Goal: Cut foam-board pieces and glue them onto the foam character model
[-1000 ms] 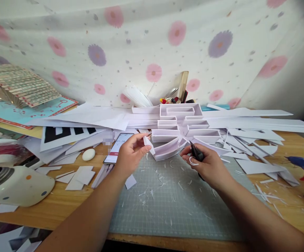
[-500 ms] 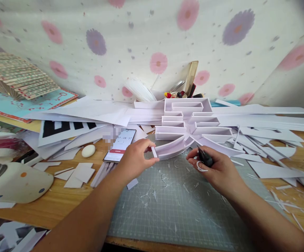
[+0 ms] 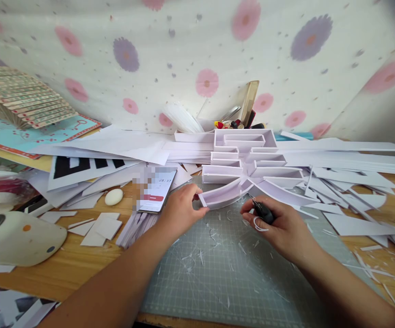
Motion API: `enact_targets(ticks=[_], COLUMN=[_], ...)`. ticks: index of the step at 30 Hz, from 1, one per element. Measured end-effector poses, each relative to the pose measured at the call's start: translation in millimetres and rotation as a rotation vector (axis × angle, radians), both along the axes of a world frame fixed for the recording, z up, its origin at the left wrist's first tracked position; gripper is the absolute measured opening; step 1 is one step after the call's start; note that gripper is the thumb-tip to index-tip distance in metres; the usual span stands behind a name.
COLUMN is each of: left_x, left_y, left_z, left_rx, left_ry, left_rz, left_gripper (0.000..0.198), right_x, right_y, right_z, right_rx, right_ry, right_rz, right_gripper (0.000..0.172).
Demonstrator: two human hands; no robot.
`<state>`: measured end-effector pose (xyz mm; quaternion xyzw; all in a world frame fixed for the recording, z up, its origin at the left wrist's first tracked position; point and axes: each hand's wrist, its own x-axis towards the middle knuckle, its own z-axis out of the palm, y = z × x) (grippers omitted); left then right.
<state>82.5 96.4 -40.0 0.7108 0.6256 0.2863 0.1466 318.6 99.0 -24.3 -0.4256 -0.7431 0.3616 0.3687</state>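
A white three-dimensional character built of thin board walls stands on the green cutting mat. My left hand pinches a small white board strip between thumb and fingers, at the outer end of the lower left curved arm. The strip touches that end. In front of the lower right arm, my right hand is closed around a small black tool with a narrow tip; its exact kind is unclear. A curled white sliver hangs by the right thumb.
A phone lies left of my left hand, and a white egg-shaped object beyond it. White board offcuts are piled on the right. A spotted jar stands at the left. Thin shavings litter the mat.
My left hand has brought the small strip against the end of the curved arm; before, it was tilted there. My right hand has shifted slightly left and down with the tool.
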Motion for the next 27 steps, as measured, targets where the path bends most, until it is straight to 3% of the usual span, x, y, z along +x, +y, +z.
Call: enact_targets(ticks=[11, 14, 17, 22, 25, 27], left_x=[3, 1, 0, -1, -1, -2], left_y=[-1, -2, -4, -7, -7, -8], left_z=[3.2, 5.7, 11.4, 18.8, 19.8, 20.1], left_rx=[-0.016, -0.025, -0.029, -0.028, -0.029, -0.031], left_ry=[-0.003, 0.002, 0.005, 0.004, -0.011, -0.027], left_rz=[0.018, 0.012, 0.016, 0.031, 0.021, 0.016], left_gripper=[0.022, 0.022, 0.022, 0.02, 0.021, 0.021], right_x=[-1, -4, -9, -16, -8, 2], right_y=[-2, -3, -6, -11, -6, 3], right_z=[-5.9, -10.0, -11.7, -11.0, -10.2, -9.5], right_rx=[-0.04, -0.081, -0.02, 0.144, 0.312, 0.477], right_ry=[-0.122, -0.204, -0.359, -0.554, -0.503, -0.476], right_rz=[0.173, 0.276, 0.347, 0.419, 0.353, 0.15], right_gripper=[0.009, 0.03, 0.042, 0.032, 0.029, 0.024])
